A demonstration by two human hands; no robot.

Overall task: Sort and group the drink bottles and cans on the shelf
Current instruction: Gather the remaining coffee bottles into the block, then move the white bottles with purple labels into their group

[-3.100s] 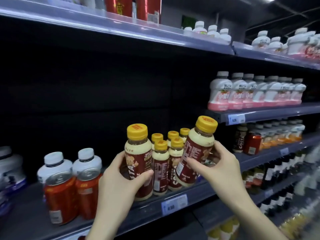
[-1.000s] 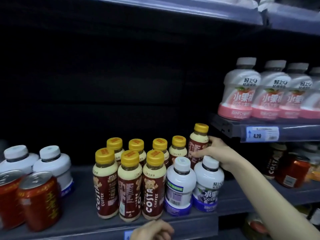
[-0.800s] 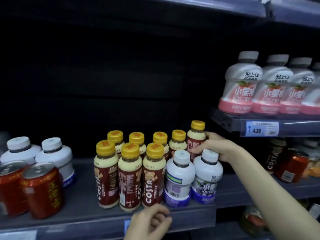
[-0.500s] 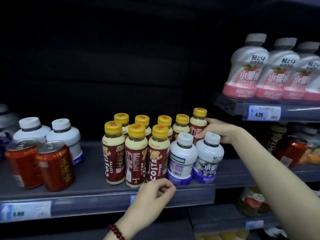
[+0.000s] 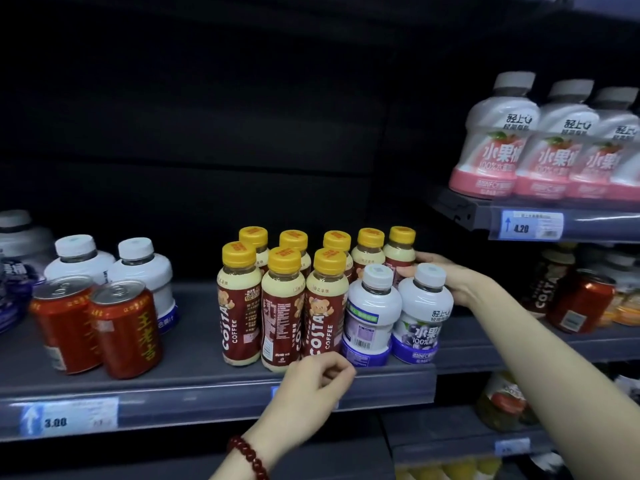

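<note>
Head view: glossy Costa coffee bottles [image 5: 282, 306] with ribbed yellow caps cluster mid-shelf on the smooth grey shelf [image 5: 194, 372] (dark back panel behind). The right hand [image 5: 446, 277] grips the rearmost-right bottle [image 5: 401, 251]. The left hand [image 5: 311, 382], loosely curled, rests at the cluster's front, holding nothing. Left of the cluster stand matte red cans [image 5: 126, 327].
</note>
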